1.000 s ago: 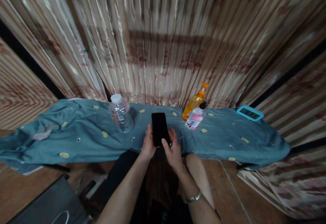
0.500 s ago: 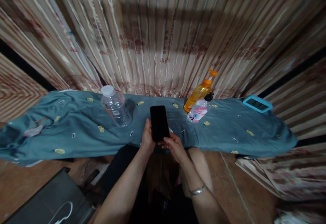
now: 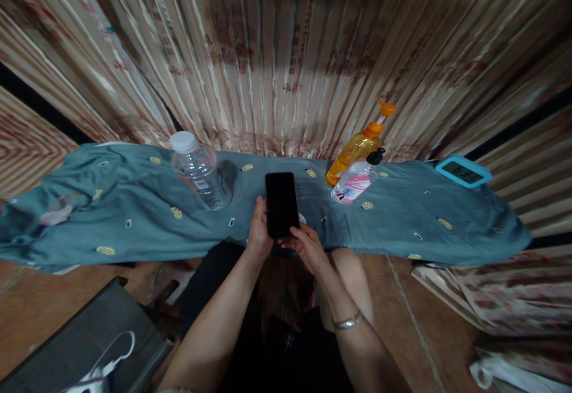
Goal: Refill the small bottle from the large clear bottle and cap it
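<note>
A black smartphone (image 3: 282, 205) with a dark screen is held upright between my two hands. My left hand (image 3: 260, 229) wraps its left edge, thumb along the side. My right hand (image 3: 307, 245) grips the lower right corner, its thumb on the bottom of the screen and its other fingers partly hidden behind. Beyond the phone, to the left, stands a clear plastic bottle (image 3: 201, 172) with a white cap. To the right are an orange pump bottle (image 3: 355, 153) and, in front of it, a clear pump bottle (image 3: 357, 180) with a pink label and black pump.
A teal cloth with yellow pineapples (image 3: 147, 235) covers the narrow table. A blue-framed digital clock (image 3: 465, 171) sits at its right end. Pleated curtains (image 3: 277, 53) hang close behind. At lower left, a white cable (image 3: 120, 345) lies on a dark surface (image 3: 89, 333).
The view has tipped slightly, so the table and bottles sit a little higher in the picture. Both hands keep the same hold on the smartphone.
</note>
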Demonstrator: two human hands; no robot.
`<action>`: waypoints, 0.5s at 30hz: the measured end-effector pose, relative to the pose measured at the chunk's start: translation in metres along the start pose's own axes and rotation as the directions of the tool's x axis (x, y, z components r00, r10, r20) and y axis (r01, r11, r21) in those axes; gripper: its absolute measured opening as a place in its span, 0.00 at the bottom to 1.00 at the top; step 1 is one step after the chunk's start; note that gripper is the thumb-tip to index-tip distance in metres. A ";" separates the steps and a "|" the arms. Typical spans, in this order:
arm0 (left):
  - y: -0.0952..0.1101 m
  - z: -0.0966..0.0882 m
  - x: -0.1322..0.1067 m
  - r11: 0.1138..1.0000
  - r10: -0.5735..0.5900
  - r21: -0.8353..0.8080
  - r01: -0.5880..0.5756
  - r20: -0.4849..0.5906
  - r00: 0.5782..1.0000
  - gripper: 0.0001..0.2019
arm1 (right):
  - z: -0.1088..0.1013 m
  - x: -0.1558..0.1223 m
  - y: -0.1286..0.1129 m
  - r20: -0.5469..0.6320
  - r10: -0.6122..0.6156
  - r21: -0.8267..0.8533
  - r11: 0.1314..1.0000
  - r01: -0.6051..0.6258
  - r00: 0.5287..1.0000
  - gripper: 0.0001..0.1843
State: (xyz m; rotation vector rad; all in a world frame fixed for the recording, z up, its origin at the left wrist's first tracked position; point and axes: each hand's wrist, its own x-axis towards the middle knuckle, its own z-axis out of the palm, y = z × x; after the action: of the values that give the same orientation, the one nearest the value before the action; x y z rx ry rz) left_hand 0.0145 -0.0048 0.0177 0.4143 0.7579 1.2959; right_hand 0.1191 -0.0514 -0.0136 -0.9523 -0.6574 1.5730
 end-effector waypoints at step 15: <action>0.001 0.005 -0.002 1.000 -0.010 -0.010 0.010 -0.009 1.000 0.19 | -0.002 -0.001 -0.003 0.014 0.024 -0.007 1.000 -0.023 1.000 0.16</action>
State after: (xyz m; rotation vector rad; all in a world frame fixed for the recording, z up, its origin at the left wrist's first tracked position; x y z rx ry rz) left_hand 0.0169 -0.0058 0.0222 0.3969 0.7604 1.2927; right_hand 0.1222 -0.0523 -0.0115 -0.9578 -0.6646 1.6006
